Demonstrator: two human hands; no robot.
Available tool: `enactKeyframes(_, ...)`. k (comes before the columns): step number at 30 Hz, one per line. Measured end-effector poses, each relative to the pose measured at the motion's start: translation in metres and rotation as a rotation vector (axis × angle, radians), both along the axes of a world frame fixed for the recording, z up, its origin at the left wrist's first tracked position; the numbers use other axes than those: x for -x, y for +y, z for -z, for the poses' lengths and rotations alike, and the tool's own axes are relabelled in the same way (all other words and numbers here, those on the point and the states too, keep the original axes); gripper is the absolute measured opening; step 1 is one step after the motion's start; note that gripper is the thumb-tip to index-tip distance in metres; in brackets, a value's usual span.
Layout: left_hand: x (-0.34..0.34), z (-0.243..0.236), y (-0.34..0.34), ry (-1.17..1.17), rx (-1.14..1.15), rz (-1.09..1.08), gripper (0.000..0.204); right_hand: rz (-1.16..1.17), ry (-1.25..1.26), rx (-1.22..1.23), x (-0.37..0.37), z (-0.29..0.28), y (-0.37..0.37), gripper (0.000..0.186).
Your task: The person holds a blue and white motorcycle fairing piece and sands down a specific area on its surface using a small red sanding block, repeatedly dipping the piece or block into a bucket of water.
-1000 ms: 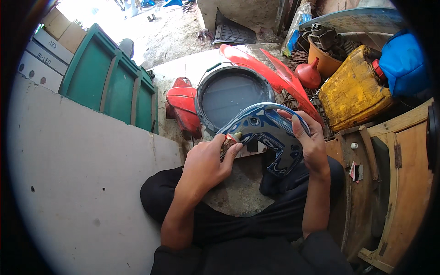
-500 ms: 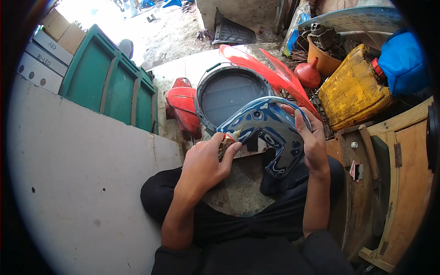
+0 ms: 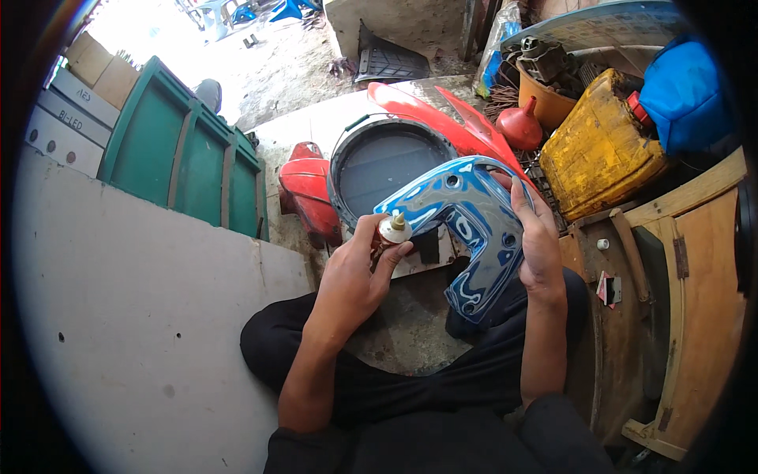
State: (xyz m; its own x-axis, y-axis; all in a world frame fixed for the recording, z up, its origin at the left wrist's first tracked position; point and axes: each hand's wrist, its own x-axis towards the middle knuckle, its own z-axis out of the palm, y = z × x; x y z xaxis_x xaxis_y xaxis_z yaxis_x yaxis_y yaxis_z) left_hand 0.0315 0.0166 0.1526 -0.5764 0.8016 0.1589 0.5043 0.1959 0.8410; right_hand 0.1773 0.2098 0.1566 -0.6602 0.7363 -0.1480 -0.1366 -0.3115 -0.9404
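Note:
A curved blue plastic panel with white swirl markings (image 3: 472, 225) is held up over my lap. My right hand (image 3: 538, 245) grips its right edge, fingers wrapped over the top. My left hand (image 3: 357, 272) pinches a small round white and brass fitting (image 3: 394, 228) at the panel's left end, thumb and fingers closed on it. The fitting touches the panel's tip. Below the panel lies a round grey slab (image 3: 403, 332) between my black-trousered legs.
A round dark basin (image 3: 387, 166) sits just beyond the panel, with red plastic panels (image 3: 304, 189) beside and behind it. A green crate (image 3: 185, 162) stands at left, a yellow jerrycan (image 3: 604, 154) and red funnel (image 3: 521, 126) at right, wooden frames (image 3: 695, 284) far right.
The blue panel has been turned and lifted so its face shows. My left hand now holds the small fitting up at the panel's left end.

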Motion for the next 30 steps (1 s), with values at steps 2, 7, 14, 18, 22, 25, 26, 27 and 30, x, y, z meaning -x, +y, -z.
enactKeyframes(2, -0.002, 0.0, 0.003, -0.032, -0.032, 0.019, 0.029, 0.039, -0.021, 0.017, -0.001, -0.002, 0.002, 0.037)
enactKeyframes(7, -0.007, -0.001, 0.006, -0.133, -0.055, -0.046, 0.029, 0.071, 0.048, 0.068, -0.008, -0.004, 0.008, 0.038)
enactKeyframes(14, 0.0, 0.002, 0.002, -0.219, -0.01, -0.132, 0.025, 0.163, 0.005, 0.1, 0.014, 0.055, 0.024, 0.042)
enactKeyframes(18, 0.003, 0.012, 0.005, -0.135, -0.072, -0.137, 0.024, 0.149, -0.06, 0.192, 0.027, 0.123, 0.023, 0.043)
enactKeyframes(22, 0.004, 0.006, 0.003, -0.202, -0.031, -0.155, 0.024, 0.211, -0.059, 0.329, 0.022, 0.172, -0.019, 0.044)
enactKeyframes(25, 0.006, 0.004, 0.003, -0.238, -0.031, -0.172, 0.024, 0.184, -0.194, 0.336, 0.009, 0.212, -0.048, 0.043)
enactKeyframes(26, 0.007, 0.006, 0.001, -0.249, -0.041, -0.177, 0.026, 0.161, -0.283, 0.306, 0.007, 0.216, -0.057, 0.044)
enactKeyframes(27, 0.007, 0.006, 0.0, -0.262, -0.054, -0.177, 0.029, 0.07, -0.366, 0.222, 0.005, 0.22, -0.055, 0.046)
enactKeyframes(30, 0.006, 0.005, -0.003, -0.285, -0.072, -0.163, 0.031, -0.162, -0.582, -0.005, 0.011, 0.246, -0.045, 0.051)
